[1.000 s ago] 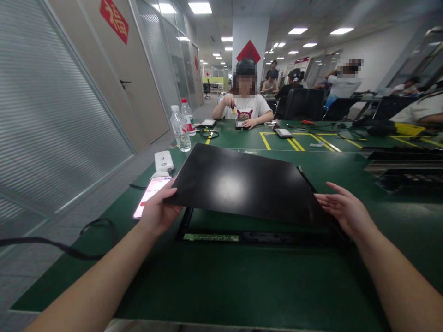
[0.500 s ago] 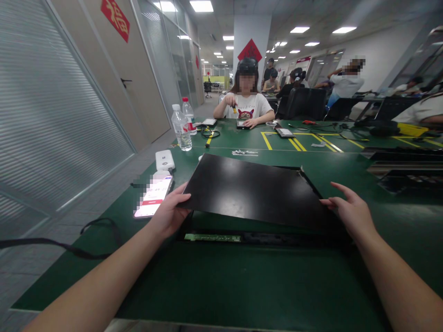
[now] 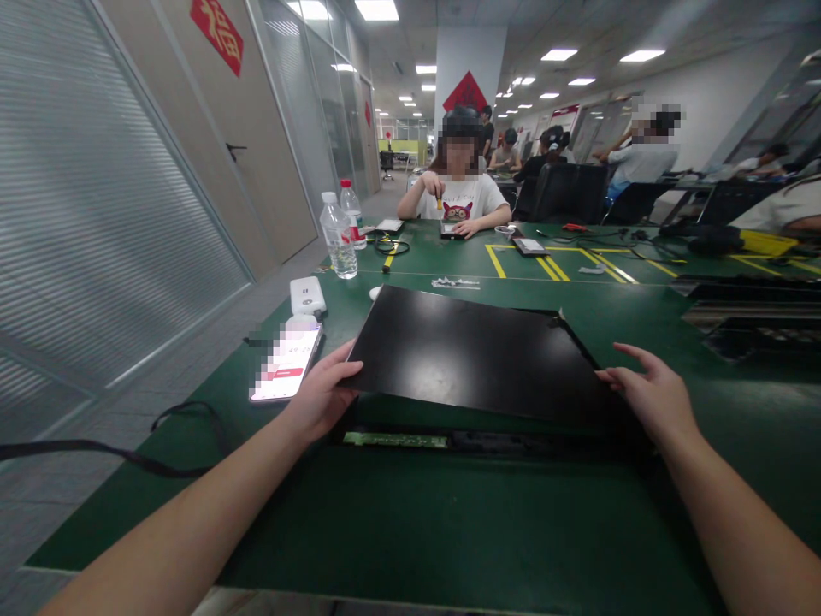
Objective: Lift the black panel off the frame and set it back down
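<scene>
A thin, glossy black panel (image 3: 475,355) like a flat screen lies tilted across the middle of my view. My left hand (image 3: 327,389) is closed on its left edge, thumb on top and fingers underneath. At the right edge, my right hand (image 3: 651,393) pinches the panel between thumb and fingertips, with the index finger raised off it. Below the panel is a dark frame (image 3: 506,442), largely hidden by it. A green circuit strip (image 3: 394,440) shows along the frame's near side.
Left of the panel are a lit phone (image 3: 286,364), a white power bank (image 3: 308,296) and water bottles (image 3: 339,238). Dark strips (image 3: 750,312) lie on the green table (image 3: 462,530) at right. Opposite, a person (image 3: 458,192) works on a small device. A black strap (image 3: 109,458) hangs at left.
</scene>
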`<state>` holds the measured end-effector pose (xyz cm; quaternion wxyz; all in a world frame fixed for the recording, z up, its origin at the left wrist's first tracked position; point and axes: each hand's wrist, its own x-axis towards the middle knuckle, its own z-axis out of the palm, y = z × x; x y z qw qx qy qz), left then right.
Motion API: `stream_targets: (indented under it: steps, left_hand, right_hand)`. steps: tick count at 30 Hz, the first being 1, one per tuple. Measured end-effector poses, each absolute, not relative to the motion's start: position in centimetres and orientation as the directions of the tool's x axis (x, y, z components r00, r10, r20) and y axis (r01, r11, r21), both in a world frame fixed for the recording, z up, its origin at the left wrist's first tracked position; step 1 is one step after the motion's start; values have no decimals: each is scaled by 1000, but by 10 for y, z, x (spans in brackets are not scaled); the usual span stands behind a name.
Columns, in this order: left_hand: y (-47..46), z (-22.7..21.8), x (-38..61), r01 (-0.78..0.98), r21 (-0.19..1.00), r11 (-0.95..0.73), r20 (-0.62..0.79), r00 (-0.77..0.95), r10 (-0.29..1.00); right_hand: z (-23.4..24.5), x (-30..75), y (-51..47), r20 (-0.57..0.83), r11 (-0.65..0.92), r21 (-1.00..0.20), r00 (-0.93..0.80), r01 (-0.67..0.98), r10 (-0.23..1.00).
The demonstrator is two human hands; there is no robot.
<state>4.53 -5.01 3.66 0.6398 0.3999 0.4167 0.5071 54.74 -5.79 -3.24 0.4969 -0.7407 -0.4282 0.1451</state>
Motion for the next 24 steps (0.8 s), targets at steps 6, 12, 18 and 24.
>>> stream_targets:
  steps: [6, 12, 18, 24]
  left_hand:
    - [-48, 32, 42, -305, 935, 182, -141, 151, 978]
    - [-48, 31, 41, -296, 935, 193, -154, 148, 977]
    - [-49, 32, 41, -297, 930, 217, -177, 155, 972]
    - [-47, 34, 43, -342, 911, 232, -206, 109, 972]
  right_hand:
    - [-17, 536, -62, 187, -262, -780, 610, 569, 770]
    - [-7, 527, -65, 172, -297, -758, 617, 581, 768]
    - [-6, 527, -66, 188, -315, -727, 618, 610, 764]
    - [-10, 534, -63, 215, -305, -683, 582, 663, 784]
